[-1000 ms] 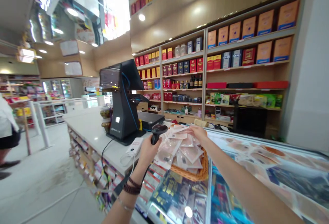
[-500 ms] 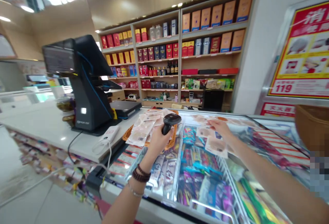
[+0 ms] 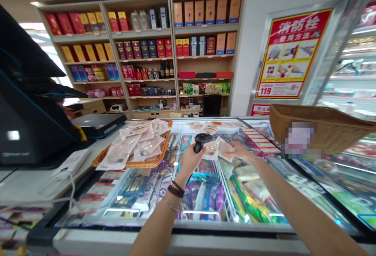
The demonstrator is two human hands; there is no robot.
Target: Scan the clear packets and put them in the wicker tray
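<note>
My left hand [image 3: 190,161], a dark bracelet at its wrist, is closed around the handle of a black barcode scanner [image 3: 203,137]. The scanner's head is held over the freezer's glass top. My right hand [image 3: 239,151] pinches flat, clear plastic packets [image 3: 225,149] just right of the scanner. One packet [image 3: 210,152] lies close to my left fingers; whether they touch it I cannot tell. To the left, a shallow orange wicker basket [image 3: 165,152] holds a pile of similar packets [image 3: 147,143]. A few loose packets [image 3: 202,126] lie on the glass behind the scanner.
Beneath the glass are wrapped ice creams [image 3: 202,193] in wire baskets. A brown wicker basket [image 3: 331,117] stands at the right. On the left are a black register [image 3: 26,103], a flat scale [image 3: 98,125] and a white cabled device [image 3: 72,162]. Stocked shelves [image 3: 173,58] stand behind.
The view has turned right. My right hand has brought its packets closer to the scanner in my left hand. The brown basket shows more fully, and the register has shifted toward the left edge.
</note>
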